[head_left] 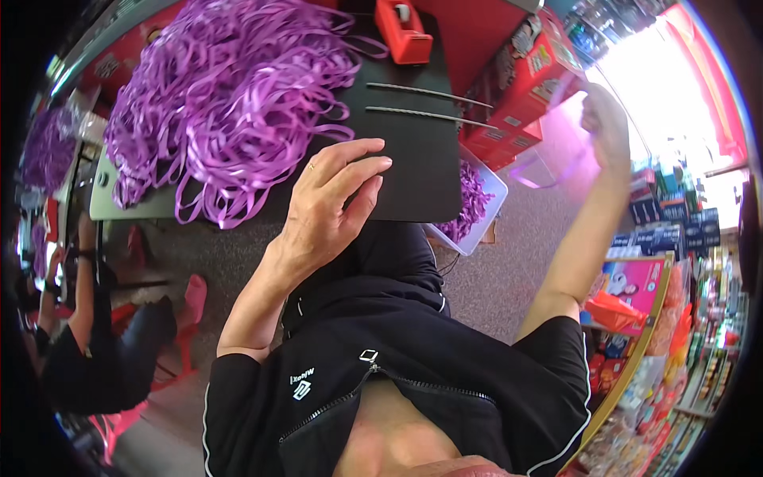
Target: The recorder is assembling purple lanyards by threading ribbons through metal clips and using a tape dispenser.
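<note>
My left hand (327,199) hovers at the near edge of the dark tabletop (405,171), fingers apart and slightly curved, with nothing in them. Beside it lies a big tangled heap of purple ribbon (230,103). Out to the right, my right hand (606,131) is raised beyond the table with its fingers closed. A strand of purple ribbon (531,181), blurred by motion, loops beside that hand and appears gripped in it. Two thin twisted metal rods (429,114) lie side by side on the tabletop, past my left fingertips.
An orange-red tape dispenser (405,36) stands at the table's far edge. Below the right edge, a translucent bin (486,211) holds short purple pieces. Red boxes (528,75) are stacked behind it. Stocked shelves (636,318) line the right. At left sits another person (103,334) by red chairs.
</note>
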### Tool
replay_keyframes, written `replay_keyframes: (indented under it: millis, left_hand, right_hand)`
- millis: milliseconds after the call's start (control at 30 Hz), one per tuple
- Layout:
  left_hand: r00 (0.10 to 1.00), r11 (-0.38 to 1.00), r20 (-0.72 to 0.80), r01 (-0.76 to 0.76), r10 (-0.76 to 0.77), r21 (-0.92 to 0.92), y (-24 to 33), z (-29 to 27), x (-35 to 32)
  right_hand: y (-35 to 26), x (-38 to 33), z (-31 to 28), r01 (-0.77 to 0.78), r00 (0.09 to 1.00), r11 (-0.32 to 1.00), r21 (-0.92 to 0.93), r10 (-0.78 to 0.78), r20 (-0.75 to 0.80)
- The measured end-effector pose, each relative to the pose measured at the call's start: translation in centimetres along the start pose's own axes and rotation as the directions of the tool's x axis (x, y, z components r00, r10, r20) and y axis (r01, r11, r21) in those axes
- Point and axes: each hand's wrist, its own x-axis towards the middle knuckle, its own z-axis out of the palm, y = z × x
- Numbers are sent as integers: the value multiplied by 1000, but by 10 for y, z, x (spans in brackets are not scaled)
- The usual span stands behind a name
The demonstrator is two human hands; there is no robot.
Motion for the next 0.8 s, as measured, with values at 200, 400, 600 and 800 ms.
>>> replay_keyframes:
  millis: [200,400,600,800]
  left_hand:
    - [999,990,33,-36,32,134,4,30,57]
    - [992,984,119,-59,39,170,-23,68,110]
    - [966,992,259,-8,-24,122,-69,134,147]
    - [944,996,319,85,-83,7,-83,186,164]
  right_hand:
    - [86,18,38,-74,992,965,-253,46,-115]
    - [98,10,68,-194,969,894,404,111,219]
    - [103,-1,79,-246,964,876,416,175,202]
    - [124,-8,95,-268,963,750,605,203,176]
